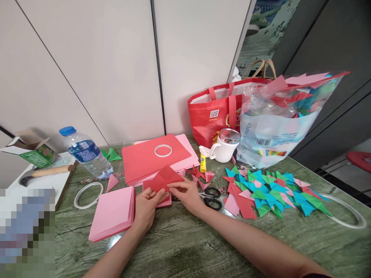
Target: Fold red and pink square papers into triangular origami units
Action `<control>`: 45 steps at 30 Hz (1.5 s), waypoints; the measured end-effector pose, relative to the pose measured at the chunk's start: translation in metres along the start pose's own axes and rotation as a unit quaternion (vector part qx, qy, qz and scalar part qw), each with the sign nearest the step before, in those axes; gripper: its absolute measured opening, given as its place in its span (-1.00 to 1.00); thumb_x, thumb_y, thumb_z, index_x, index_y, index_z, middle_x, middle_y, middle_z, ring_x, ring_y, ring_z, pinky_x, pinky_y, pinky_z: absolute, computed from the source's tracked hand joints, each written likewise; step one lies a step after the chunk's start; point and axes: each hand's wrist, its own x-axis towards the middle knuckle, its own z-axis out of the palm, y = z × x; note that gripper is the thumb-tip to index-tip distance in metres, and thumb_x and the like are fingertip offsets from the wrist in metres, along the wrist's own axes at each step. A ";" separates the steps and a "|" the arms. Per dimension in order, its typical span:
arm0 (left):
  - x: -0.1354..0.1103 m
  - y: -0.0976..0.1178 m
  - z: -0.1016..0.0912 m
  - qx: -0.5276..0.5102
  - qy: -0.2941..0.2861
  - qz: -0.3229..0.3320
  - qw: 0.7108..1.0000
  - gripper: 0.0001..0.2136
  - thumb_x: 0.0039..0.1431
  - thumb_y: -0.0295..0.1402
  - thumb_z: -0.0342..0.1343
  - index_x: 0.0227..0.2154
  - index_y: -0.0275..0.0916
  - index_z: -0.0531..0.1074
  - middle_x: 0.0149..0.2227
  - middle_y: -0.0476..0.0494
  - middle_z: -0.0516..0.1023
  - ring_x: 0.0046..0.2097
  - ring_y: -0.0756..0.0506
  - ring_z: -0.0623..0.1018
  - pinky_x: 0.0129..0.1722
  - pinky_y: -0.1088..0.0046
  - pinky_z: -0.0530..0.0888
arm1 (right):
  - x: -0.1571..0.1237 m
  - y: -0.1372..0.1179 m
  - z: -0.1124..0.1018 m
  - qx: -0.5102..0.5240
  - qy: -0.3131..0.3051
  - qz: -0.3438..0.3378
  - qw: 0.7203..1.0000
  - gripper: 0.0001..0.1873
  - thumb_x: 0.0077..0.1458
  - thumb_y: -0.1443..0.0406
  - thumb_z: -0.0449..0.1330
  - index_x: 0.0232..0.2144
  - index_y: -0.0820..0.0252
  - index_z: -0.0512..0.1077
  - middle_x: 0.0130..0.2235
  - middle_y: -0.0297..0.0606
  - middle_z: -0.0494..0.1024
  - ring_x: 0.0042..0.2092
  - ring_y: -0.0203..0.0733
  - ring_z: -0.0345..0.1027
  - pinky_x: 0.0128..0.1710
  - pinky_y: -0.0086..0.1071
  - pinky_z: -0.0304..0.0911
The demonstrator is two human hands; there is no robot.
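Between my two hands is a piece of red paper (165, 177), held just above the table and partly folded. My left hand (148, 202) pinches its lower left edge, while the fingers of my right hand (185, 193) close on its lower right side. Beneath it lies more red and pink paper, mostly covered. A stack of pink paper squares (114, 210) sits by my left wrist. Beyond my hands are large red sheets (153, 158) with a roll of tape (163, 151) on top. Black-handled scissors (213, 199) lie close to my right hand.
Folded paper pieces (269, 189) are heaped at the right, near a larger tape roll (344, 212). Behind stand a white mug (227, 148), a glue stick (203, 163), a red bag (203, 116) and a plastic bag (269, 135). A water bottle (88, 154) and another tape roll (77, 202) are left.
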 end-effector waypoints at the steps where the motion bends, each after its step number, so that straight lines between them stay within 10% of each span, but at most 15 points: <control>1: 0.000 0.000 0.000 0.003 -0.006 -0.001 1.000 -0.75 -0.33 -0.37 0.37 -0.62 -0.32 0.39 -0.58 0.02 0.52 -0.44 -0.06 0.56 -0.28 0.31 0.55 | 0.000 -0.001 0.000 -0.008 0.001 -0.003 1.000 -0.89 -0.11 0.35 0.26 -0.45 0.13 0.58 -0.34 -0.24 0.58 -0.30 -0.17 0.42 -0.28 -0.33 0.34; 21: 0.004 0.001 -0.004 -0.009 0.011 0.024 1.000 -0.71 -0.29 -0.34 0.36 -0.43 -0.34 0.49 -0.44 -0.11 0.62 -0.33 -0.17 0.60 -0.21 0.22 0.54 | 0.004 0.010 -0.002 0.028 -0.004 -0.001 1.000 -0.68 -0.16 0.44 0.08 -0.35 0.16 0.54 -0.33 -0.26 0.54 -0.30 -0.20 0.39 -0.29 -0.35 0.32; 30: 0.003 0.001 -0.004 0.074 0.008 0.030 0.997 -0.71 -0.31 -0.32 0.35 -0.46 -0.31 0.46 -0.52 -0.05 0.57 -0.43 -0.11 0.58 -0.34 0.35 0.54 | 0.005 0.004 -0.004 0.010 0.056 -0.011 0.998 -0.89 -0.06 0.34 0.14 -0.40 0.18 0.43 -0.34 -0.26 0.50 -0.26 -0.19 0.37 -0.24 -0.35 0.30; 38: 0.000 0.002 -0.007 0.099 0.018 0.127 0.987 -0.30 -0.14 -0.36 0.28 0.13 -0.11 0.17 -0.31 -0.02 0.56 -0.29 -0.02 0.55 -0.31 0.55 0.47 | 0.000 -0.001 -0.001 -0.016 -0.014 -0.048 0.999 -0.77 -0.03 0.39 0.11 -0.31 0.15 0.51 -0.29 -0.23 0.48 -0.23 -0.19 0.35 -0.23 -0.35 0.28; 45: 0.008 -0.002 -0.017 0.174 0.072 0.157 0.969 -0.84 -0.12 -0.31 0.23 -0.41 -0.20 0.58 -0.32 -0.11 0.62 -0.24 -0.12 0.55 -0.18 0.42 0.45 | -0.001 -0.003 -0.001 -0.011 -0.077 -0.076 0.994 -0.48 -0.11 0.57 -0.04 -0.23 0.03 0.52 -0.18 -0.26 0.46 -0.08 -0.19 0.32 -0.05 -0.29 0.21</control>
